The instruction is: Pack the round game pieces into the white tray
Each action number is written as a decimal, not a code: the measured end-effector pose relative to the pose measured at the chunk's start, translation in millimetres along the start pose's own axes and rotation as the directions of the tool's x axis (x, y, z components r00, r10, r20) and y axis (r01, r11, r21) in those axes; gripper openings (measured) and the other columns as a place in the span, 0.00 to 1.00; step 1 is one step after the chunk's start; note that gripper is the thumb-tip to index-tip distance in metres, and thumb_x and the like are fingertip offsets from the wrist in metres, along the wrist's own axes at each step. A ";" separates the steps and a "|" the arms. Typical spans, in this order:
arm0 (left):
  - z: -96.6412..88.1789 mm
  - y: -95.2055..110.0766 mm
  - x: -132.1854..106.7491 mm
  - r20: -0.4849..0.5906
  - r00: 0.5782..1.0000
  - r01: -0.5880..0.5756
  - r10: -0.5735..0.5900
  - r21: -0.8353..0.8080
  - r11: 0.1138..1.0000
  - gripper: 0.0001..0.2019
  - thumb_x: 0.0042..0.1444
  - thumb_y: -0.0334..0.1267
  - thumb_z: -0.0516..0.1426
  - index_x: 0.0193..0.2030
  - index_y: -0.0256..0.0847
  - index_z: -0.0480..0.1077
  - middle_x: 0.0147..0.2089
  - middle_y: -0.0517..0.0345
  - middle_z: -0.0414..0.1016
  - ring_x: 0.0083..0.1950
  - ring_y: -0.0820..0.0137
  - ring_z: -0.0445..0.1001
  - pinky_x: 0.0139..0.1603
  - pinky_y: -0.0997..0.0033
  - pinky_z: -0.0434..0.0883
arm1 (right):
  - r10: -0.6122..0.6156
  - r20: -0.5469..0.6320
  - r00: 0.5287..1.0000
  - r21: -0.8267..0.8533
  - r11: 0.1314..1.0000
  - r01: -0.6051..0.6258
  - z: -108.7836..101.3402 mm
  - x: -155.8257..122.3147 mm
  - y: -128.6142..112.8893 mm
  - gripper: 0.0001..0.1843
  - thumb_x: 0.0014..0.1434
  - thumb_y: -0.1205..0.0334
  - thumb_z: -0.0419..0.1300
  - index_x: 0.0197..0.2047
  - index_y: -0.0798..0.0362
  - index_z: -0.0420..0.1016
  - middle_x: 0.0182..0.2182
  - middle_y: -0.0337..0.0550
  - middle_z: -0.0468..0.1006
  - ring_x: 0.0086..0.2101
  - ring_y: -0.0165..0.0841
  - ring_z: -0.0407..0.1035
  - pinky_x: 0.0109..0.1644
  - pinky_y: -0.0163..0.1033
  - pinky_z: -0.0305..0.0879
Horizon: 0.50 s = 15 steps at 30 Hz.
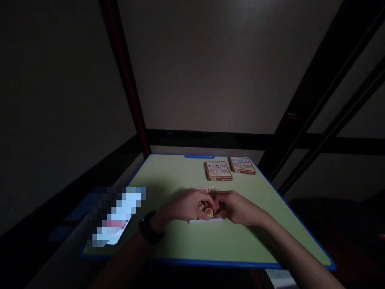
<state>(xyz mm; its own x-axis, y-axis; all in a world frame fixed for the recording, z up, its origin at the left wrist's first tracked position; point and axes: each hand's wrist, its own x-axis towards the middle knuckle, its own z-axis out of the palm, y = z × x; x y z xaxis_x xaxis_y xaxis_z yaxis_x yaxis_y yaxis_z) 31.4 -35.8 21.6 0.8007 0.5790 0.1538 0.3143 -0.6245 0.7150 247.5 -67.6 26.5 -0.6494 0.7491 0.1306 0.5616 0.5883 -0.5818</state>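
A shallow, white-rimmed box (207, 221) lies on the table in front of me, with several round wooden Chinese chess pieces in it. My left hand (192, 204) reaches over the box from the left, thumb and fingers curled round a chess piece (208, 212) with a red character facing up. From the other side, my right hand (235, 205) bends its fingers down into the box, almost touching the left fingertips. Whatever those right fingers pinch is hidden. Both hands cover most of the box.
Two flat printed boxes (218, 170) (242, 165) lie towards the back right of the blue-edged, pale green table (171, 245). A lit, pixelated screen (120, 216) is at the left edge. Walls stand behind and to the left.
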 end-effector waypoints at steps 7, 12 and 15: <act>0.0 -1.3 2.3 0.060 0.996 -0.075 0.073 0.044 0.996 0.09 0.49 0.30 0.65 0.38 0.44 0.80 0.37 0.63 0.81 0.45 0.69 0.73 0.50 0.69 0.65 | -0.016 -0.009 1.000 0.068 0.998 0.016 1.5 -0.1 1.1 0.10 0.48 0.79 0.62 0.31 0.54 0.73 0.30 0.37 0.77 0.30 0.28 0.68 0.35 0.32 0.61; -6.7 -4.7 0.5 0.001 0.996 -0.093 0.093 0.068 0.993 0.07 0.50 0.34 0.66 0.38 0.43 0.79 0.40 0.60 0.82 0.45 0.68 0.74 0.52 0.66 0.65 | -0.008 -0.002 1.000 0.036 0.999 0.008 1.2 0.4 1.0 0.11 0.47 0.79 0.64 0.31 0.54 0.73 0.30 0.36 0.76 0.30 0.29 0.68 0.35 0.33 0.61; -12.5 -9.8 0.9 -0.149 0.987 -0.057 0.067 0.070 0.996 0.04 0.53 0.35 0.63 0.36 0.42 0.79 0.40 0.57 0.81 0.45 0.68 0.75 0.50 0.67 0.68 | -0.010 -0.003 1.000 0.074 0.997 0.010 0.0 -0.3 0.5 0.09 0.49 0.77 0.64 0.32 0.54 0.74 0.30 0.37 0.76 0.30 0.29 0.68 0.35 0.33 0.62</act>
<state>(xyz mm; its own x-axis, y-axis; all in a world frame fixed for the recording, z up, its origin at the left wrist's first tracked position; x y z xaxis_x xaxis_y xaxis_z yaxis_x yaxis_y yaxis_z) 22.6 -22.6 23.2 0.7350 0.6076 0.3011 0.3031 -0.6916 0.6556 248.0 -67.5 26.1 -0.6532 0.7444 0.1385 0.5156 0.5713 -0.6385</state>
